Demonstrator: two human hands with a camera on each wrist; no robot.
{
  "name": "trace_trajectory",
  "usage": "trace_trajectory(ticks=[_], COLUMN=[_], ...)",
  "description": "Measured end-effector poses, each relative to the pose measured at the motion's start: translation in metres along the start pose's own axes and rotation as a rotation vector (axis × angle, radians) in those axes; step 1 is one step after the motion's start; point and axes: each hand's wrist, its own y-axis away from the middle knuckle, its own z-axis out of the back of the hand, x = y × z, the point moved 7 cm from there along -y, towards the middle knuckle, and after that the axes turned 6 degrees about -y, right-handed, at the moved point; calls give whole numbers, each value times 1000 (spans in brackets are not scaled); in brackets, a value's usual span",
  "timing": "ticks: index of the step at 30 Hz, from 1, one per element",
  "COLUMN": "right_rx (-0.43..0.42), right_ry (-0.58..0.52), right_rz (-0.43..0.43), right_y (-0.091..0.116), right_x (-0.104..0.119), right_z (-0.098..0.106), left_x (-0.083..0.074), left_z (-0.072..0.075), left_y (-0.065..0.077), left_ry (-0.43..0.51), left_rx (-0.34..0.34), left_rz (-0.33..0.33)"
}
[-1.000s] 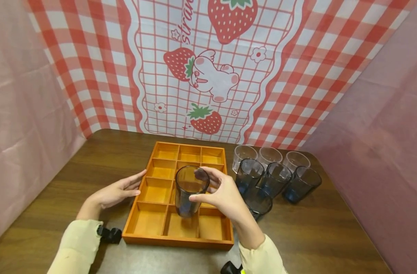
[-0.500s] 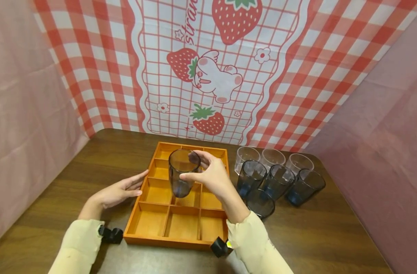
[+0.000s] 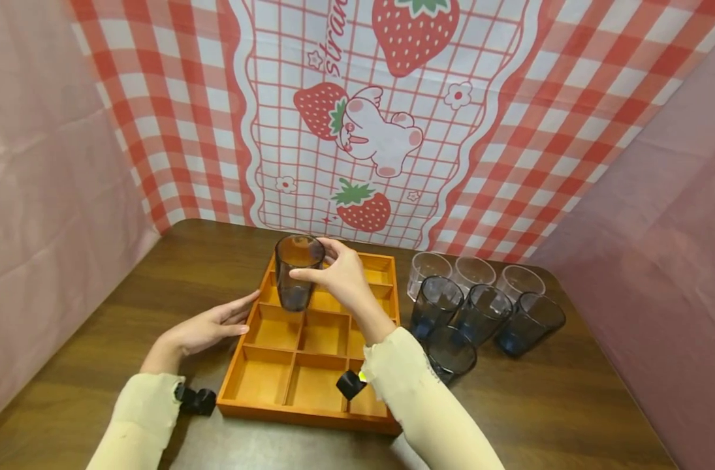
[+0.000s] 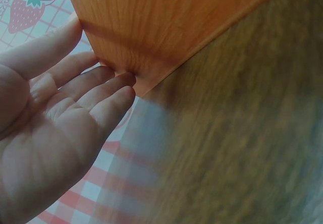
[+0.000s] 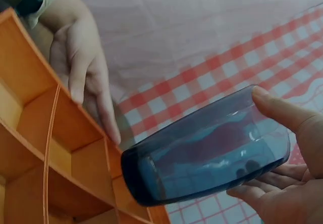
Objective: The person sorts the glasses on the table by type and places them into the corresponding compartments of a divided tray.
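Note:
My right hand (image 3: 347, 277) grips a smoky dark drinking glass (image 3: 291, 287) near its rim, thumb on the near side. In the head view the glass overlaps the back left compartments of a wooden divided box (image 3: 307, 415); its base hangs above the dividers in the right wrist view, where the glass (image 5: 202, 153) lies across the picture. My left hand (image 3: 201, 331) rests along the box's left side. The left wrist view shows that hand (image 4: 60, 108) with fingers nearly straight, fingertips at the outer wall (image 4: 151, 27).
Right of the box stand several dark glasses (image 3: 483, 313), the outermost tilted in view, with clear glasses (image 3: 430, 266) behind them. A strawberry-print checked cloth (image 3: 363, 150) hangs at the table's back edge. Pink cloths flank both sides. Black wrist devices (image 3: 195, 399) sit at the sleeves.
The right hand has carried the dark glass from over the box's front middle to its back left. The left hand keeps its place at the box's side.

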Motion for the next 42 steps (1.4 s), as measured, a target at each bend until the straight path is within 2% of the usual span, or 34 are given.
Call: trace_trajectory(ticks=[5,12,24,33,42], right_rx=[-30,-55,-50,-37,-25], right_ry=[33,30,35,62,22], right_rz=[16,-6,-27,-33,-18], right_y=[-15,-25,-29,-31,-32], right_x=[-3,-14,-25,-34,-40], right_z=[-6,-11,-15,-24,-32], left_x=[-2,-2,0,0,0], left_z=[0,-1,-1,0,0], left_y=[0,0,-1,-1,1], left_ry=[-4,8,33,4,0], left_rx=[0,4,6,4,6], left_rz=[1,1,9,-6,7])
